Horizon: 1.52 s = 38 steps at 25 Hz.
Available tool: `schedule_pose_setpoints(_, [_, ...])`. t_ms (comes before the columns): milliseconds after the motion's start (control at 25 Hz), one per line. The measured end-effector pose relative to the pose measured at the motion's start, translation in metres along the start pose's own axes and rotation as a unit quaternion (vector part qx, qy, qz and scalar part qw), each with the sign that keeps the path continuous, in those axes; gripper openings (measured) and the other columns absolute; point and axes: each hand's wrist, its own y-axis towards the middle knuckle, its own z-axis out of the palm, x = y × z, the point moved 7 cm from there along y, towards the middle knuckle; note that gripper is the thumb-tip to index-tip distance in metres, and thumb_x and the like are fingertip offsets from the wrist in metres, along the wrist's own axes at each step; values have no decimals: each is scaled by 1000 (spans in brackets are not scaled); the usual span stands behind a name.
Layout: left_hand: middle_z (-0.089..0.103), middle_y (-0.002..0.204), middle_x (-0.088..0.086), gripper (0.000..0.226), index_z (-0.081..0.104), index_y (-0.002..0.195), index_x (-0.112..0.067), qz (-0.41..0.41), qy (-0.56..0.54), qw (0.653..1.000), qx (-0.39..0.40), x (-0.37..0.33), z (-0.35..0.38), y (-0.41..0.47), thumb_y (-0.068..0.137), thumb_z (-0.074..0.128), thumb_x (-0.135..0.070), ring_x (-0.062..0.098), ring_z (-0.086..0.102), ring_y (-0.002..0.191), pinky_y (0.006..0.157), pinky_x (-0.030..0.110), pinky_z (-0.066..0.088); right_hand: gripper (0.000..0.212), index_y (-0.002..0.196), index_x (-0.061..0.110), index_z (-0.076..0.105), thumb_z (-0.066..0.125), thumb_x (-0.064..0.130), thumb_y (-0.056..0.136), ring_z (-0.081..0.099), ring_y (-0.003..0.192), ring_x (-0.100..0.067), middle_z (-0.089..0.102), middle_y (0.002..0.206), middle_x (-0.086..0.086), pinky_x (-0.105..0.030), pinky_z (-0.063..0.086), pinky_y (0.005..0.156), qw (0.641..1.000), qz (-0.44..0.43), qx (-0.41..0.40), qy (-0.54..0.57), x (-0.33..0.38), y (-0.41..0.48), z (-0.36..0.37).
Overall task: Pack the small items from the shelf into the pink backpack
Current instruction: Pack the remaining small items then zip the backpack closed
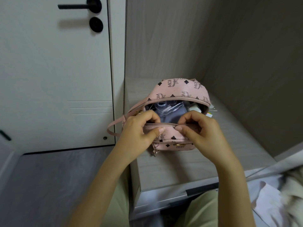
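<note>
The pink backpack (pixel 178 89), printed with dark logos, stands on the pale wooden shelf (pixel 188 163) with its top zip gaping wide. Inside it I see a clear plastic case (pixel 165 108) and a small white item (pixel 195 108). My left hand (pixel 139 128) and my right hand (pixel 200 130) both pinch the near rim of the opening, thumbs on the zip edge, holding it toward me. A pink strap (pixel 114 126) loops off the bag's left side. A small clear packet (pixel 212 108) lies on the shelf just right of the bag.
A white door (pixel 54 76) with a black handle (pixel 78 5) stands to the left. The shelf niche has wood-grain walls behind and to the right (pixel 246 63). Grey floor (pixel 49 185) lies lower left, and patterned fabric (pixel 278 199) lower right.
</note>
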Motion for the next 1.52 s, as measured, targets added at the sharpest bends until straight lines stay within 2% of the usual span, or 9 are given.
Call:
schedule_pose_setpoints(240, [39,118,-7,34,61,90,-28,35,91,992,-81,2,-2,-10,65,72,-48,11,41,115,98,25,35,7,76,29,58,64,24,77,49,86,-9,56,78,17,-30,40,79,991,-78,-92,-57,6,1,-2])
schedule_pose_setpoints(440, [-9,156,-3,60,50,94,-35,36,111,992,57,12,13,17,49,80,-60,18,3,145,113,44,28,16,70,27,59,66,40,73,42,110,-11,49,109,7,-37,34,95,968,-70,-235,-55,-11,-3,-14])
schedule_pose_setpoints(560, [-12,156,-9,59,41,89,-35,45,113,988,96,11,16,32,52,80,-57,7,19,138,101,41,42,24,76,15,53,52,38,81,35,127,-14,38,132,-6,-18,27,103,963,-57,-262,29,-32,0,-18])
schedule_pose_setpoints(720, [-12,156,-2,80,38,115,-31,103,117,987,41,3,12,37,53,78,-61,-4,-3,141,111,14,19,53,80,6,50,43,58,88,42,126,-24,47,127,-3,-19,33,98,966,-61,-206,141,-42,19,-17])
schedule_pose_setpoints(920, [-22,155,-9,89,33,132,-44,66,184,978,71,-9,20,56,54,71,-67,19,1,146,111,50,30,22,78,18,55,41,22,94,54,110,-7,58,116,-15,-16,38,94,943,0,-275,185,-55,32,-20])
schedule_pose_setpoints(1040, [-17,157,-4,80,38,119,-38,50,230,970,65,-15,21,67,51,68,-69,22,7,145,109,52,30,19,82,8,58,45,5,95,56,106,-9,59,118,-14,-18,41,94,938,20,-274,212,-60,40,-19])
schedule_pose_setpoints(1240, [23,148,-3,69,40,109,-31,72,254,964,41,-18,23,79,54,67,-63,22,21,134,102,52,36,14,92,24,51,38,27,97,52,83,6,59,104,13,-9,43,72,950,2,-194,246,-86,35,-27])
schedule_pose_setpoints(1400, [24,127,-14,59,44,103,-34,82,233,968,30,-10,26,83,55,66,-60,20,25,125,100,50,39,31,88,19,51,40,-9,91,55,94,-15,58,103,-13,-23,39,85,921,123,-299,219,-172,34,-76])
schedule_pose_setpoints(1520, [27,121,-14,49,51,99,-33,67,226,972,22,-2,24,96,59,64,-57,20,30,120,100,49,39,35,112,3,56,47,-14,83,52,106,-22,57,121,-18,-16,37,84,949,232,-201,72,-227,51,-77])
